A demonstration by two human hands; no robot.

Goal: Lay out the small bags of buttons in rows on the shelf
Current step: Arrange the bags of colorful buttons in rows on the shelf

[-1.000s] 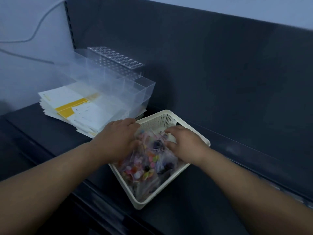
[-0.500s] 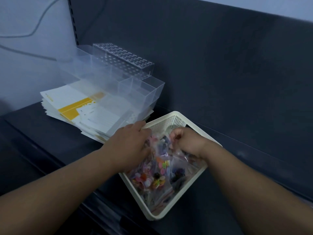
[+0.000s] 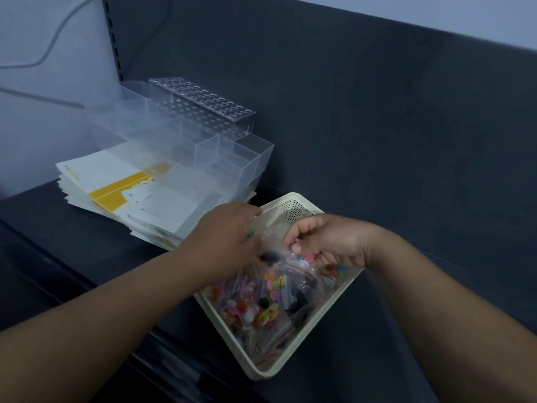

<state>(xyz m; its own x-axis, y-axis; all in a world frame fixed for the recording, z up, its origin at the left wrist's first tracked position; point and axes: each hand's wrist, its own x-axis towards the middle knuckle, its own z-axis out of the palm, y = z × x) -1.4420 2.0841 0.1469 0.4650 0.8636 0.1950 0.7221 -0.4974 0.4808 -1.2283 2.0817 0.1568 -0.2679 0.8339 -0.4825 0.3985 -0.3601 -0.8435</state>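
right grip [image 3: 325,242] is pinching the top of one clear bag [image 3: 300,259], fingers curled. left grip [image 3: 229,237] is reaching onto the pile just beside it; blurred, can't tell if spread or pinching. bags of buttons [image 3: 261,303] are lying under both grips in the white basket [image 3: 290,196] on the shelf [image 3: 363,359].

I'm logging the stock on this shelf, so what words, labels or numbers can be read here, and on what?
"A5": at the left edge of the top white lined pad; it seems to repeat on the pads beneath.
White letters on the yellow cover: cut off by the pad, unreadable.
Bags of buttons, basket, clear organiser: no text seen.
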